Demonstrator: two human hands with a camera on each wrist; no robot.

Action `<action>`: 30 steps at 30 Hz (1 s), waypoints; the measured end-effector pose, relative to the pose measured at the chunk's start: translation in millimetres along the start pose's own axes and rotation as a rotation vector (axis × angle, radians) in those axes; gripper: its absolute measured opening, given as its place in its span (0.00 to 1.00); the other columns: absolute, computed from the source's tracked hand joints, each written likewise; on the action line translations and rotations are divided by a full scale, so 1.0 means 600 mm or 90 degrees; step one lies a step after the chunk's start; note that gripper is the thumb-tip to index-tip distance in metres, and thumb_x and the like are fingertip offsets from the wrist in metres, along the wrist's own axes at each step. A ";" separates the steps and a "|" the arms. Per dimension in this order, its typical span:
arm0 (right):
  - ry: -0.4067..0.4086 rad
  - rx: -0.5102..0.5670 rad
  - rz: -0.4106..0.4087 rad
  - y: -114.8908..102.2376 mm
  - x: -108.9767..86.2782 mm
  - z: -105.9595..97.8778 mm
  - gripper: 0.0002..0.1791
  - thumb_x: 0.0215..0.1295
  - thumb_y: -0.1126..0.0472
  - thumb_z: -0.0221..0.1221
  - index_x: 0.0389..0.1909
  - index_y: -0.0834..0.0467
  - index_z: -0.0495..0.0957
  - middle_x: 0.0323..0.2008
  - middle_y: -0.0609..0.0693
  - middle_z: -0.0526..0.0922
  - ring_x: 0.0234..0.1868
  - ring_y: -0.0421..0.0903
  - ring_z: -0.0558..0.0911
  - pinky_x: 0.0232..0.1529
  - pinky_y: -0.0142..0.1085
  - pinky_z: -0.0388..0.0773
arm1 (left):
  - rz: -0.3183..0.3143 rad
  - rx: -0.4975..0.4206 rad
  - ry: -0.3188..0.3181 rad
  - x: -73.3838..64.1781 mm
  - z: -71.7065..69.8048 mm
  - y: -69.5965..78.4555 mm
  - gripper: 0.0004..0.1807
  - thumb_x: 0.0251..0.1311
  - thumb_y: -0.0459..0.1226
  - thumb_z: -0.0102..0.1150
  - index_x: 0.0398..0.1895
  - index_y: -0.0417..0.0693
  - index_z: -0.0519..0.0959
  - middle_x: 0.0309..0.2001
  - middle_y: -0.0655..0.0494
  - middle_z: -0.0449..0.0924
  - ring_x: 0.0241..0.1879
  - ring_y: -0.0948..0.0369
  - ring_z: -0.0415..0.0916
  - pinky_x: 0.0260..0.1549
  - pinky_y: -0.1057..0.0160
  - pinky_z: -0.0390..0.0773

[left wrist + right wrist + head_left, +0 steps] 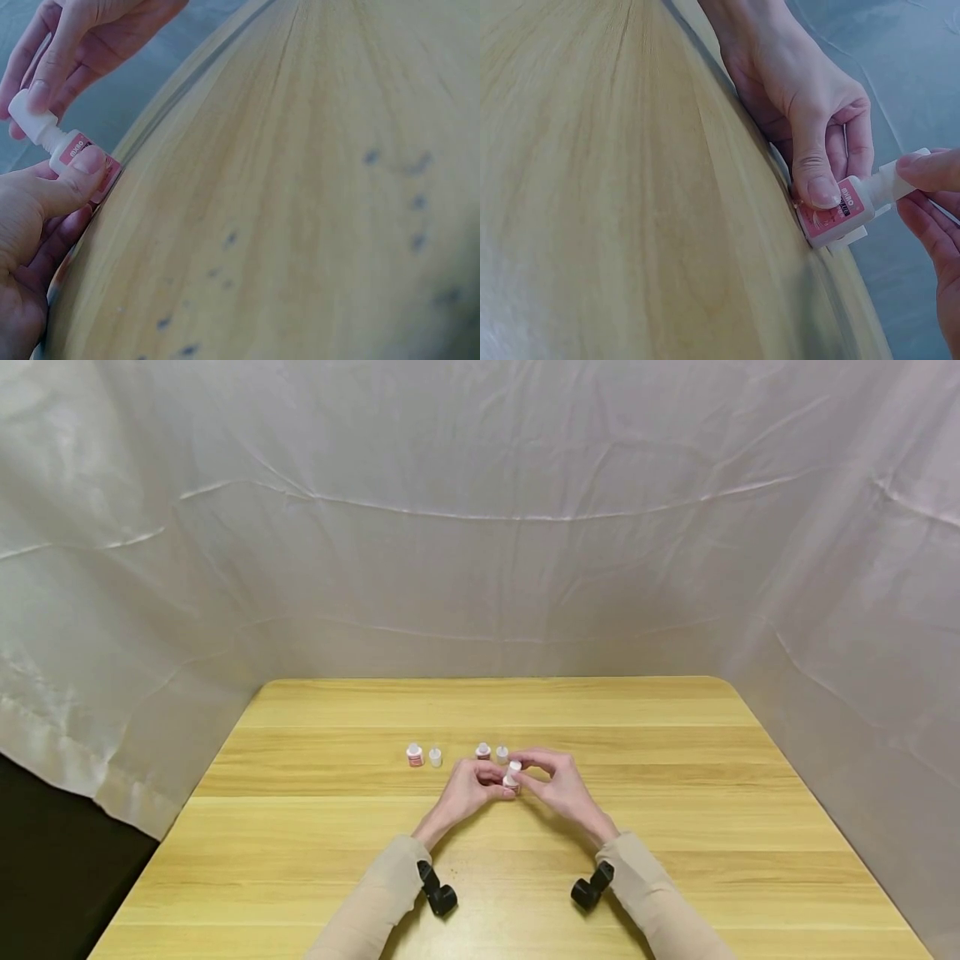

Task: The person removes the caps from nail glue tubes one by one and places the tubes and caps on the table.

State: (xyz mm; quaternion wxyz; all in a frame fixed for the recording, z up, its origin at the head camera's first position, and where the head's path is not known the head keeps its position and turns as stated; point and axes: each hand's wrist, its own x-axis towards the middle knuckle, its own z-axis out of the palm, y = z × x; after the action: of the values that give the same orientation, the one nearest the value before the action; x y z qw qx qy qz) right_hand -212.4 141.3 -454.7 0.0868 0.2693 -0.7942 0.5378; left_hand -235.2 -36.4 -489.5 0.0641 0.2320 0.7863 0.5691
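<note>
Between thumb and fingers, my left hand (468, 792) grips a small white glue bottle (832, 214) with a pink label, tilted close to the table. My right hand (558, 785) pinches the bottle's white cap (31, 116) at its top end. Part of the threaded neck (52, 139) shows below the cap in the left wrist view. Just behind the hands stands a similar bottle (483, 751), with a small white cap-like piece (502, 753) beside it. Farther left are another labelled bottle (415, 755) and a second white cap-like piece (436, 757).
A light wooden table (315, 860) lies under both hands. Pale curtains (480, 568) hang behind it and along its sides. Each sleeve carries a black wrist camera, one on the left (437, 890) and one on the right (592, 887).
</note>
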 end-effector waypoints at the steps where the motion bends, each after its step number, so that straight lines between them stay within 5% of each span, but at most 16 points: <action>1: 0.001 0.002 -0.001 0.000 0.000 -0.001 0.14 0.51 0.72 0.60 0.41 0.66 0.78 0.40 0.64 0.81 0.42 0.54 0.80 0.52 0.46 0.73 | 0.003 -0.001 0.002 0.000 0.000 0.000 0.13 0.42 0.30 0.67 0.36 0.41 0.81 0.33 0.44 0.83 0.34 0.52 0.82 0.33 0.67 0.80; 30: 0.050 0.104 -0.012 0.009 -0.001 -0.008 0.15 0.50 0.75 0.59 0.42 0.73 0.74 0.41 0.69 0.78 0.42 0.59 0.77 0.52 0.43 0.74 | 0.024 0.000 -0.006 0.001 -0.001 0.002 0.13 0.42 0.29 0.66 0.35 0.36 0.80 0.33 0.42 0.83 0.33 0.51 0.82 0.32 0.66 0.80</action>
State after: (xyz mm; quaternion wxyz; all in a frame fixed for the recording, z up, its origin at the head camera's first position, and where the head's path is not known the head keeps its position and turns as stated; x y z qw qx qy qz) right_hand -215.3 147.6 -457.6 0.1004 0.2616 -0.7409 0.6103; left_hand -235.5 -36.7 -488.0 0.0570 0.2497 0.7816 0.5688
